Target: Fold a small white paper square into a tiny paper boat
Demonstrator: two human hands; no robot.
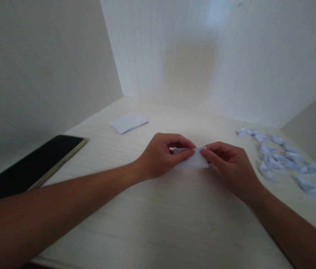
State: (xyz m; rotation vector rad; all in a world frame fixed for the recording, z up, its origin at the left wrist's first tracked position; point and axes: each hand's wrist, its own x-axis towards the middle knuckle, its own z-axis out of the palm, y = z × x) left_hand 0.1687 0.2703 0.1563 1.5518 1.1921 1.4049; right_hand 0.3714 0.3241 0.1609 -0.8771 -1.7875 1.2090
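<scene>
A small white piece of paper [194, 161] is held between my two hands, just above the pale tabletop or resting on it; I cannot tell which. My left hand [166, 155] pinches its upper left part between thumb and fingers. On the other side, my right hand [228, 158] grips the upper right edge, thumb in front and fingers behind. Both thumb tips lie close together near the top edge. The fingers cover parts of the paper, so any folds there are hidden.
A short stack of white paper sheets [129, 122] lies at the back left. Several folded white paper pieces [278, 153] are scattered at the right. A dark phone-like slab [31, 164] lies at the left. Pale walls [191, 56] enclose the tabletop [174, 220].
</scene>
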